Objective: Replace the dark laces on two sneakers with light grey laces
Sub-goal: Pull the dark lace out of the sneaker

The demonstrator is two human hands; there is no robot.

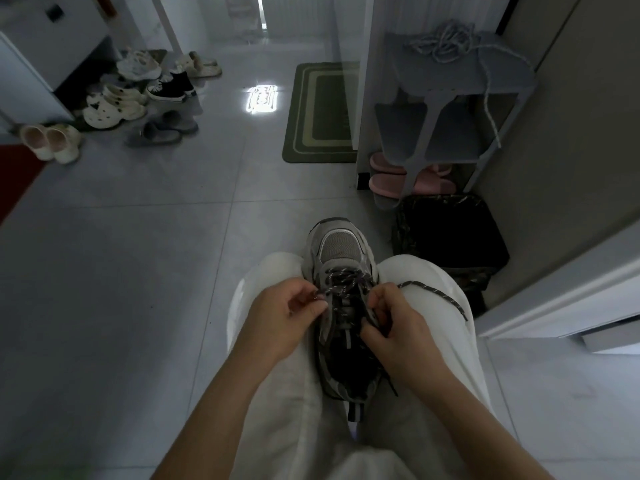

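A grey sneaker (pixel 341 251) lies between my knees, toe pointing away, threaded with a dark speckled lace (pixel 346 282). My left hand (pixel 280 317) pinches one end of the dark lace at the sneaker's left side. My right hand (pixel 394 323) pinches the lace by the right eyelets, and the free end (pixel 440 296) trails over my right thigh. Light grey laces (pixel 446 46) lie bundled on top of a grey shoe rack (pixel 460 81), one strand hanging down its right side. Only one sneaker is in view.
A dark bin (pixel 450 233) stands right of the sneaker, under the rack holding pink slippers (pixel 384 183). A green mat (pixel 318 112) lies ahead. Several shoes and slippers (pixel 138 95) are piled at the far left. A wall and door frame (pixel 571 168) close the right side.
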